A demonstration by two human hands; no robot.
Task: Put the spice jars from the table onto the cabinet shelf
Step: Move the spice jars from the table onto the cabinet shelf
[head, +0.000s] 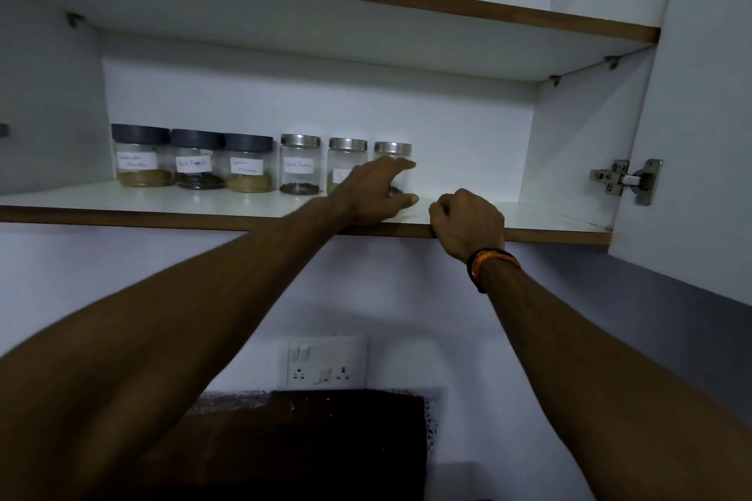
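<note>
1. The sixth jar [393,159], steel-lidded, stands upright at the right end of a row of six on the shelf [211,200], close beside the fifth jar [347,163]. Its long axis is vertical.
2. The left hand [376,191] is at this jar, in front of it: fingers above and thumb below form a wide grip around its body. Whether they press the glass or have just let go, I cannot tell.
3. The jar lies straight ahead of that grip, deeper into the shelf, so the left hand is plainly the nearer one.
4. The right hand [468,222] is curled over the shelf's front edge, just right of the jar, holding no jar.
5. Bare shelf lies to the jar's right, so the left hand could likely pull back without knocking the row.
6. With six jars shelved, the task looks nearly or wholly done; the desk is not shown.
</note>
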